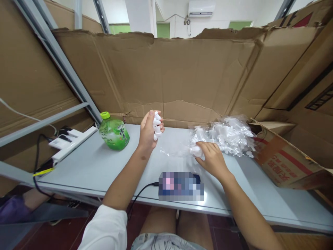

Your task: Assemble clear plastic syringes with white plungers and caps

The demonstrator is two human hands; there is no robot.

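Observation:
My left hand [149, 130] is raised above the table, fingers curled around several small white plastic parts [156, 126]. Their exact kind is hard to make out. Lower and to the right, my right hand [212, 158] has its thumb and fingers closed on one white plastic part [195, 151], rounded at its visible end. That part is at the near left side of a clear plastic bag [171, 149]. Behind and right of my right hand lies a heap of similar white parts [232, 135] in clear plastic.
A green drink bottle [114, 133] stands at the table's left. A phone [181, 186], its screen blurred, lies near the front edge with a black cable [142, 191]. A power strip [75, 144] is at far left. Cardboard walls [182, 73] and a carton [283, 159] enclose the table [85, 170].

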